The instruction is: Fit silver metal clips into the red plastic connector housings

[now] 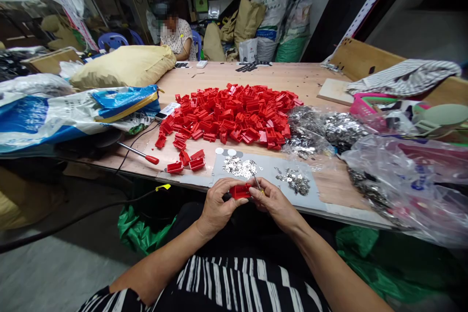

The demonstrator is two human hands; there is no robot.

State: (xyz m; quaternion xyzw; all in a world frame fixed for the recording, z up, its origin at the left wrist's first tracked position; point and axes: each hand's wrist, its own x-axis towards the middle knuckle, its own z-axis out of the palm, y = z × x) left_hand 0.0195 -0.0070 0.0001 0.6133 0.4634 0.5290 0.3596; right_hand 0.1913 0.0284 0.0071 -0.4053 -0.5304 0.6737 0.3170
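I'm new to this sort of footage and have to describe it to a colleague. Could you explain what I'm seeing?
There is no machine here, just a person's two bare hands. The one picture comes from a camera worn on that person's head, looking forward and down, so the forearms reach in from below. The left hand holds a red part; the right hand holds a thin tool against or close to it. On the table lies a big heap of red parts. Nearer, a grey sheet carries two piles of small metal pieces. Across the table sits another person.
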